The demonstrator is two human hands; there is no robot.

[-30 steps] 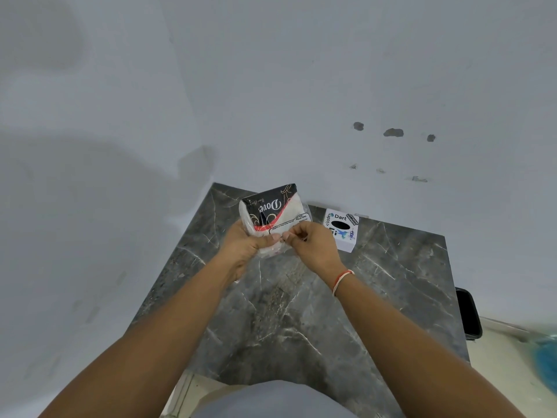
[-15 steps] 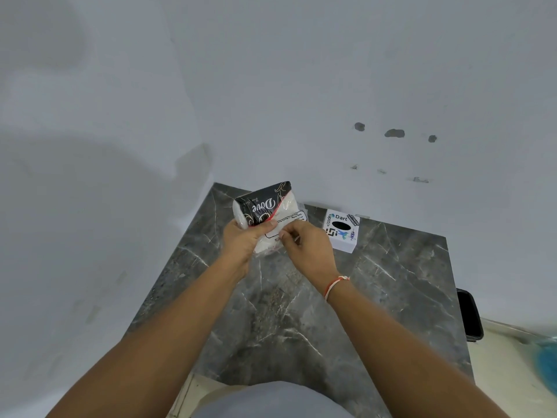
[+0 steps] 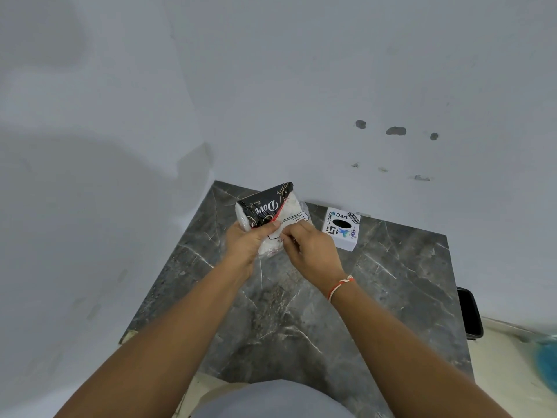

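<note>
Now: head view, looking down on a dark grey marbled worktop point(image 3: 301, 327) set into a corner of pale wall point(image 3: 271, 86).

Tissue pack point(image 3: 268, 208): soft white pack, black printed panel with "Dove" lettering and a red edge, clear wrapper. It is held up over the far left part of the worktop, tilted, black panel toward the upper left. Cannot tell whether its lower end touches the stone.

Left hand point(image 3: 245, 241): grip closed round the near left side of the pack, thumb laid across the front at the edge of the black panel, fingers hidden behind the pack.

Right hand point(image 3: 310, 251): grip closed in a pinch, thumb and forefinger tips point(image 3: 286, 233) on the wrapper at the white label area, just beside the left thumb. The remaining fingers are curled in. A red and white thread band point(image 3: 340, 285) sits on this wrist.

The two hands are close together, nearly touching at the thumbs.

White box point(image 3: 342, 229): stands on the worktop just right of the right hand, near the wall, apart from the pack. Its top carries a black oval slot and the printed word "Dart".

Wall above the box: a few dark chipped spots point(image 3: 395, 131).

Right edge of the worktop: a black object point(image 3: 470, 312), partly hidden. Beyond it, a blurred blue thing point(image 3: 547, 360); unidentifiable.
</note>
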